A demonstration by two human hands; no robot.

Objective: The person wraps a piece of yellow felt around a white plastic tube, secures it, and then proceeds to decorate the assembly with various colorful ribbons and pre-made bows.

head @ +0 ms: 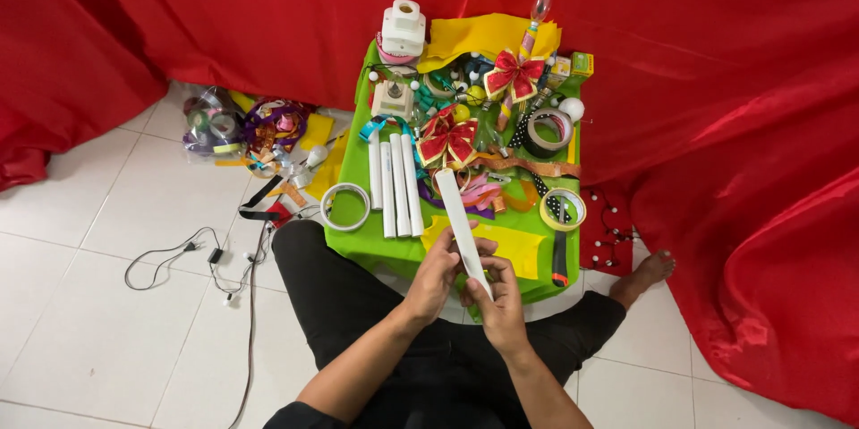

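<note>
Red cloth (734, 125) hangs all round the back and right of the scene, spilling onto the white tiled floor (98, 322), and against it sits a low green table (362, 241) crowded with craft bits. The person sits on the floor at its near edge, legs folded, a bare foot (651, 270) showing to the right. Both hands meet just off the table's near edge, holding one white tube (458, 214). Its long axis runs from the hands up and slightly left, far end reaching over the table toward the red-and-gold bows (447, 141); the near end is buried between the palms, so its full length can't be judged. The left hand (436, 275) is closed round the tube a little farther up, fingers wrapped on its left side; the right hand (501, 304) pinches the lower end, nearer the body. Three more white tubes (394, 183) lie side by side on the table, left of the held one and roughly parallel. Rolls of tape (345, 206) sit close by. Farther back the pile of ribbons is too tangled to sort out.
</note>
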